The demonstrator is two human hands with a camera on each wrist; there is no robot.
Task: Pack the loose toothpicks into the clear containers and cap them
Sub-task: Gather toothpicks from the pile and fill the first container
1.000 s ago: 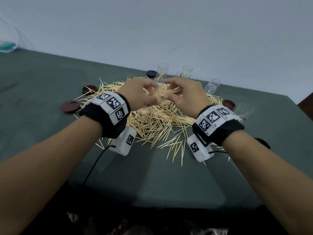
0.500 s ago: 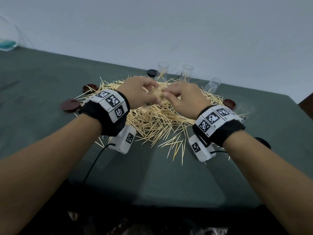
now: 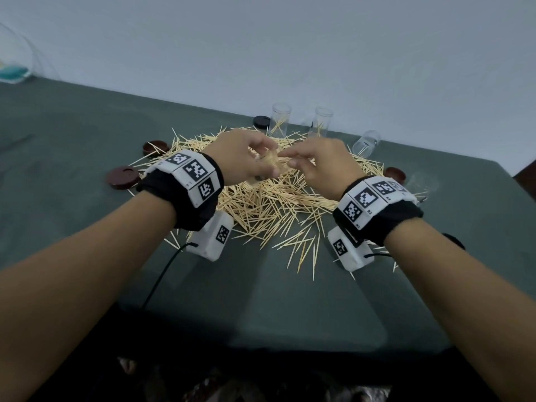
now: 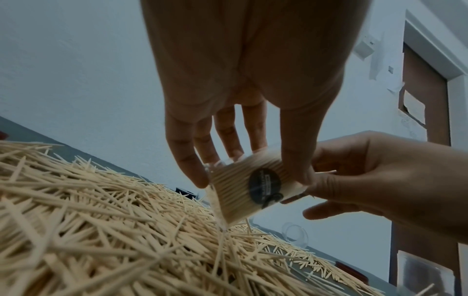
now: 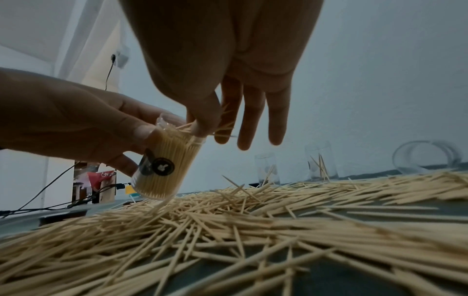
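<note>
A clear container point(image 4: 250, 186), packed with toothpicks and bearing a dark round label, is gripped by my left hand point(image 3: 261, 158) between thumb and fingers. It is tilted, with its base just above the loose toothpick pile point(image 3: 261, 204). My right hand point(image 5: 207, 128) is at the container's mouth, thumb and forefinger pinching a few toothpicks point(image 5: 225, 128) whose tips lie in the opening. Its other fingers hang straight. Behind the pile stand two clear containers point(image 3: 280, 118) point(image 3: 322, 120), each holding a few toothpicks.
Another clear container point(image 3: 366, 143) lies on its side at the back right. Dark red caps point(image 3: 123, 177) point(image 3: 155, 147) point(image 3: 395, 173) and a black cap point(image 3: 261, 121) sit around the pile on the green table point(image 3: 72, 134). The wall runs close behind.
My right hand has brought its pinch of toothpicks in to the mouth of the container. The left hand has kept the container nearly in place.
</note>
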